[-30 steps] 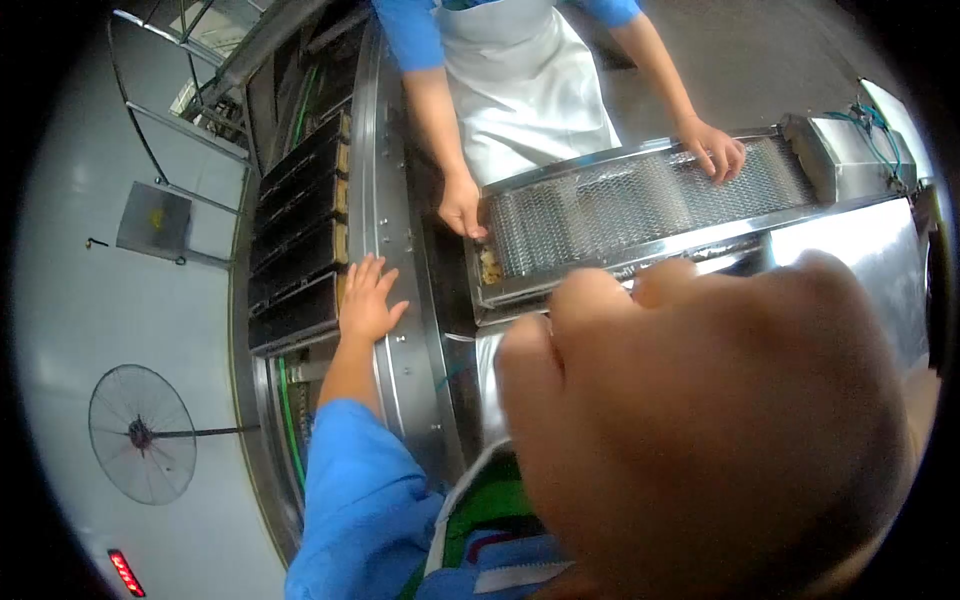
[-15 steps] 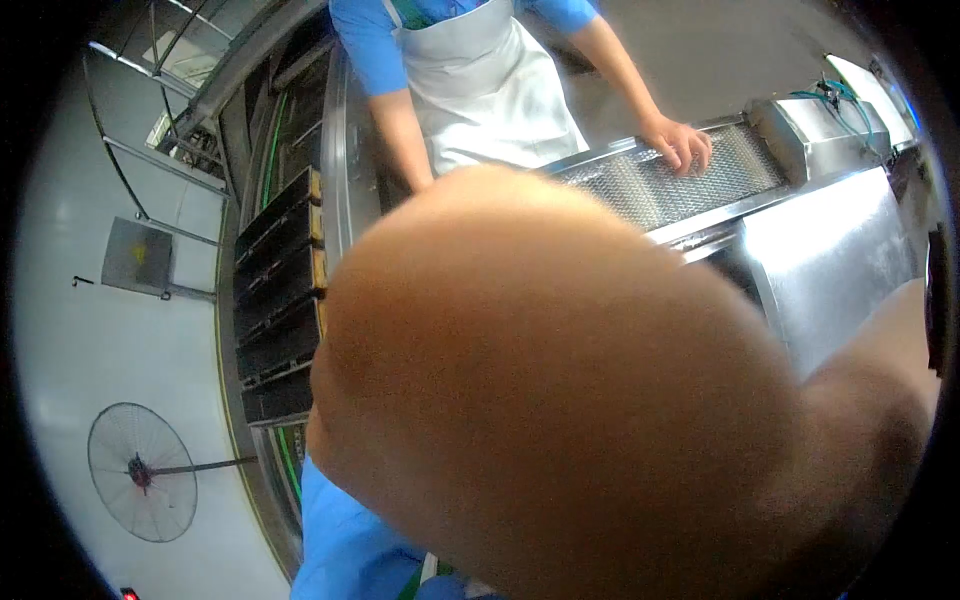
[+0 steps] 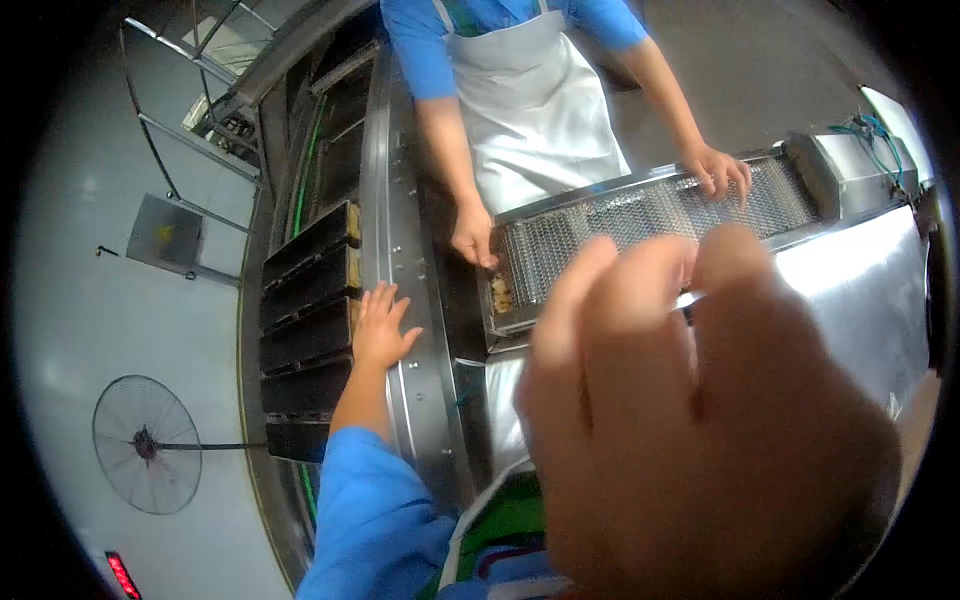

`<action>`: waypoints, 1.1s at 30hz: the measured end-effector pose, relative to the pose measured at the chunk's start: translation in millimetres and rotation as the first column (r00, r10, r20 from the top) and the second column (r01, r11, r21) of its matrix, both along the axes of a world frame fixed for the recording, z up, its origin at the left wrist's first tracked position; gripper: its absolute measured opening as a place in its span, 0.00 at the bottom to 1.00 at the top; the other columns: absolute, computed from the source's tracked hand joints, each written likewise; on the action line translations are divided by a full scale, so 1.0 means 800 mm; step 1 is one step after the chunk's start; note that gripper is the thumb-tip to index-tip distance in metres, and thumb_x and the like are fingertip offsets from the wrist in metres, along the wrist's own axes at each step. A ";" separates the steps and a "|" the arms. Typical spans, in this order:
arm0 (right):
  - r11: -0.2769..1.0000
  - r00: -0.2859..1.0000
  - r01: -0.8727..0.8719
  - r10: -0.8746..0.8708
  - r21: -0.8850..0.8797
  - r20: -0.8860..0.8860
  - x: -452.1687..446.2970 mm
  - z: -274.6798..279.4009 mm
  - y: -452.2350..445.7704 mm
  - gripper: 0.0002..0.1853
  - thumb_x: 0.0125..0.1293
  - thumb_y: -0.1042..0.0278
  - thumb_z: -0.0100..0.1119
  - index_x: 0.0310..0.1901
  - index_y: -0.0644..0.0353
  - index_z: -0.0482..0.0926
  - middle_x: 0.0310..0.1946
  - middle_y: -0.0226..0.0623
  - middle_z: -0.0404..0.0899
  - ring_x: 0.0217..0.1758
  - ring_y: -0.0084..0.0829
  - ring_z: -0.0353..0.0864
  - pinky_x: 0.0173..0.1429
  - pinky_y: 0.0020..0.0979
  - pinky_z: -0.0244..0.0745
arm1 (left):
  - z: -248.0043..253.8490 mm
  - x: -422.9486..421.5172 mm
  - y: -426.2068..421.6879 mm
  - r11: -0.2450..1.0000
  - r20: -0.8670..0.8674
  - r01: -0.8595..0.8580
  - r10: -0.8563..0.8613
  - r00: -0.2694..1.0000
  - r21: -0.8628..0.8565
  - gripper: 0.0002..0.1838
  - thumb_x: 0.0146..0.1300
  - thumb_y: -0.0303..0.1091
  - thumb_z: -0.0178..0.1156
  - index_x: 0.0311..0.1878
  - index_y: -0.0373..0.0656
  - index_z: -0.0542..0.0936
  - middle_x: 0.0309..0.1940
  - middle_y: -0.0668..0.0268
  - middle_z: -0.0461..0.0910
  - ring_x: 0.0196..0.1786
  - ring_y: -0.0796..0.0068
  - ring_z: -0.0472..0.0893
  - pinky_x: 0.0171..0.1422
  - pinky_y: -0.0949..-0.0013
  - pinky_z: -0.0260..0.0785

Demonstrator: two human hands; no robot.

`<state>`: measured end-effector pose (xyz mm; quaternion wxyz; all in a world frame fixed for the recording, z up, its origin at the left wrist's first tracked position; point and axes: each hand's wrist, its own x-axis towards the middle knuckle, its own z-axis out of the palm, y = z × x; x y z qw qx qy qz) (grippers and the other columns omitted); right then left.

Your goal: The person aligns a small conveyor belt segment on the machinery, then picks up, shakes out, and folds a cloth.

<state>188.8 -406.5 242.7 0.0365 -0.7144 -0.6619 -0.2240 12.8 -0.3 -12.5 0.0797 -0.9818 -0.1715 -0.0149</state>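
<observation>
My left hand (image 3: 380,328) rests with fingers spread at the edge of a steel rail (image 3: 400,360). Its fingertips are beside the ends of a row of dark, box-shaped pans (image 3: 305,325) with tan ends. Very close to the camera, my right hand (image 3: 700,420) is raised, blurred, its fingers bent a little and apart. I see nothing held in it. It covers part of a mesh conveyor belt (image 3: 590,225). Across from me a co-worker in a white apron (image 3: 535,100) has one hand (image 3: 475,235) at the belt's near end and the other (image 3: 717,173) over the mesh.
Small tan scraps (image 3: 502,295) lie at the belt's end. A shiny steel cover (image 3: 860,275) slopes at the right, below a metal housing (image 3: 860,165) with teal tubing. On the left are a wire-caged fan (image 3: 147,445), a grey box (image 3: 165,235) and railings (image 3: 195,148).
My right hand or arm, which filled the middle, has moved right and down, uncovering my left hand by the pans. The co-worker's nearer hand now shows at the belt's end. The view has shifted.
</observation>
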 end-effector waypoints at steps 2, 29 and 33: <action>1.000 1.000 0.007 -0.007 -0.005 0.009 0.000 0.001 0.001 0.16 0.64 0.60 0.67 0.49 0.54 0.76 0.45 0.36 0.77 0.41 0.28 0.78 0.38 0.27 0.73 | -0.001 -0.003 0.004 1.000 -0.006 -0.002 0.002 1.000 -0.002 0.32 0.52 0.49 0.72 0.60 0.46 0.80 0.70 0.55 0.68 0.78 0.55 0.59 0.83 0.49 0.45; 0.745 0.737 0.604 -0.385 -0.283 0.556 0.025 0.011 -0.021 0.18 0.69 0.60 0.63 0.58 0.53 0.76 0.54 0.36 0.76 0.51 0.30 0.79 0.46 0.31 0.76 | 0.005 -0.004 -0.002 0.999 -0.025 -0.029 0.028 0.999 -0.039 0.31 0.52 0.48 0.73 0.59 0.45 0.81 0.71 0.56 0.67 0.77 0.54 0.59 0.82 0.49 0.47; 0.633 0.784 0.560 -0.613 -0.534 0.094 0.132 -0.064 -0.046 0.16 0.63 0.64 0.64 0.52 0.54 0.78 0.46 0.34 0.77 0.52 0.34 0.79 0.52 0.39 0.75 | 0.008 -0.002 -0.003 0.996 -0.010 -0.052 0.051 0.999 -0.067 0.31 0.52 0.48 0.72 0.58 0.45 0.81 0.70 0.56 0.68 0.77 0.54 0.60 0.82 0.50 0.48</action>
